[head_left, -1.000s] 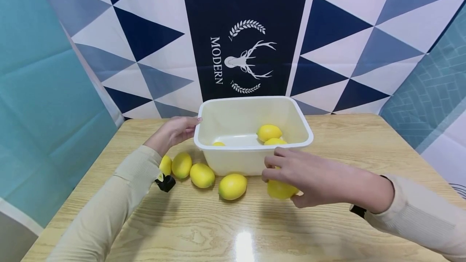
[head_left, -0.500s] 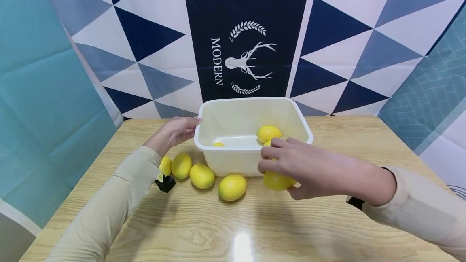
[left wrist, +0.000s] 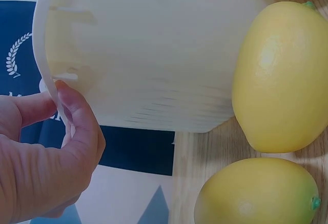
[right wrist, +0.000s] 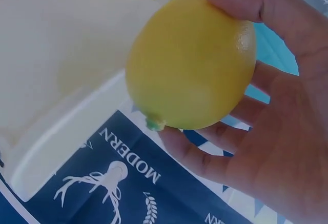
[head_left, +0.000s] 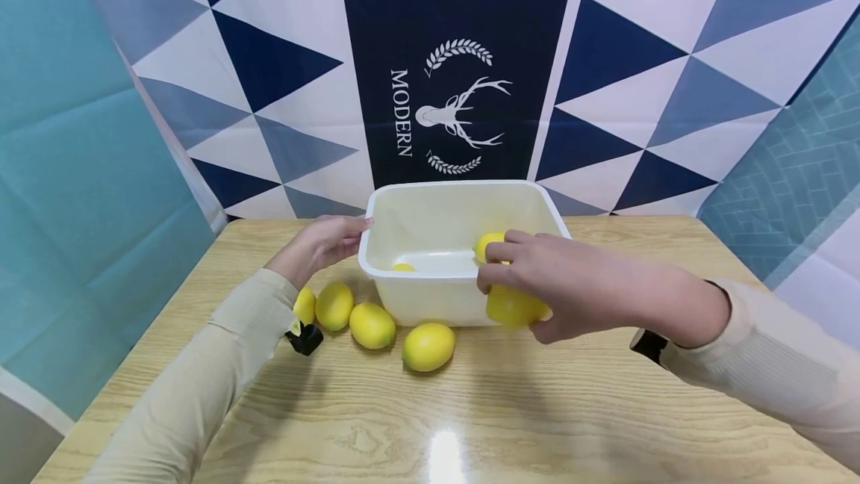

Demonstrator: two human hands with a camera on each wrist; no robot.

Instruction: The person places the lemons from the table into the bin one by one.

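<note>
A cream-white plastic bin (head_left: 430,296) stands on the table with a few lemons in it; one lemon (head_left: 488,245) shows at its right side and the top of another lemon (head_left: 403,267) at its left. My left hand (head_left: 327,241) pinches the bin's left rim between thumb and fingers, plain in the left wrist view. At the front right wall of the bin, my right hand (head_left: 547,282) grips a lemon (right wrist: 189,60), thumb on one side and fingers on the other. That lemon is off the table, close to the rim, and my hand hides part of the bin's inside.
Several lemons lie on the wooden table (head_left: 376,432) in front and to the left of the bin, the nearest lemon (head_left: 428,346) at its front. A patterned cloth (head_left: 457,58) hangs right behind the bin.
My right hand has lifted the lemon from near the tabletop up toward the bin's front rim. The left hand has stayed on the rim.
</note>
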